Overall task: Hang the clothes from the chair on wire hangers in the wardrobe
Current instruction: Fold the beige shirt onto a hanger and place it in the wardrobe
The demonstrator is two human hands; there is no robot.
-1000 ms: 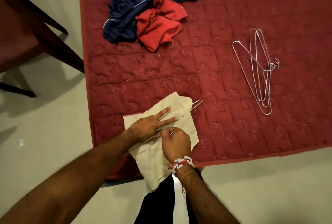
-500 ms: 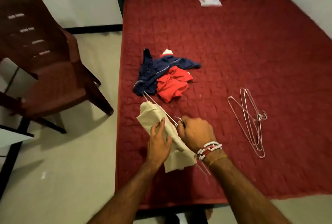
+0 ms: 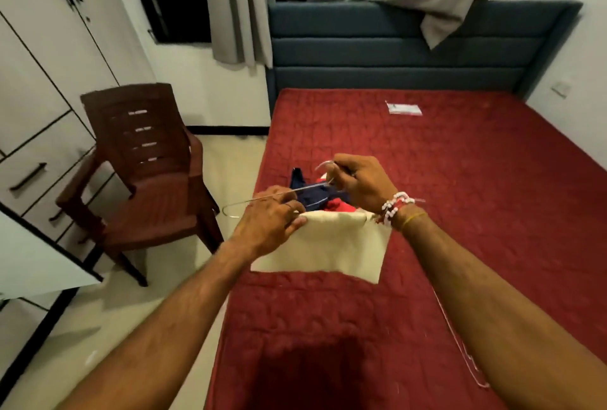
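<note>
Several white wardrobe panels and drawers with dark bar handles (image 3: pixel 36 87) fill the far left, all closed. A white black-edged tabletop (image 3: pixel 42 261) juts out below them. Next stands the brown plastic armchair (image 3: pixel 147 179), on the floor between wardrobe and bed. Right of it, the thin silver wire hanger (image 3: pixel 262 201) pokes its rounded end past our left hand (image 3: pixel 269 225). That hand's fingers are curled, pinching the top corner of the cream rectangular cloth (image 3: pixel 328 250) against the wire. The cloth hangs in the air over the near-left part of the dark red quilted bed cover (image 3: pixel 476 229). Behind its top edge, half hidden by cloth and hands, a crumpled navy garment (image 3: pixel 307 188) and a red garment (image 3: pixel 340 206) lie touching on the bed. Our right hand (image 3: pixel 364 184), a red-and-white beaded bracelet (image 3: pixel 394 206) at its wrist, curls tightly round the hanger's neck, with the hook sticking up to its left. Farther right a small white packet (image 3: pixel 404 109) lies near the blue padded headboard (image 3: pixel 394 48). Spare wire hangers (image 3: pixel 468 360) show only as thin lines beside our right forearm.
</note>
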